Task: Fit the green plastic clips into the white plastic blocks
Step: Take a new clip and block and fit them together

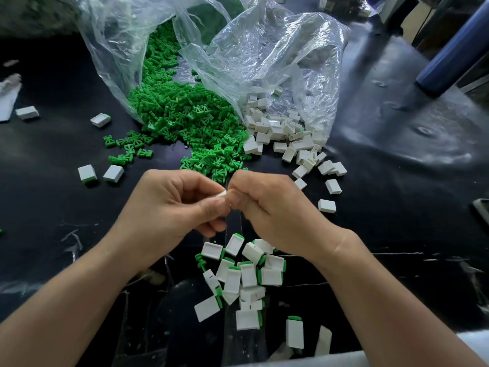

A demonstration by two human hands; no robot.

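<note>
Above tabletop (53, 197), left hand (172, 205) pinching white block (221, 194), steadying it for insertion; right hand (267, 207) curling against block's end, probably pressing clip home, clip hidden, grip unclear. Green clips (185, 115), loose blocks (277, 131) spilling within reach.

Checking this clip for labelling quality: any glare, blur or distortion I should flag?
Head view: glare on the clear bags and a bright sheen on the black table at right; wide-angle distortion stretches the forearms; left hand, right hand and green clips are sharp; the white block pinched between the hands is mostly hidden.
</note>
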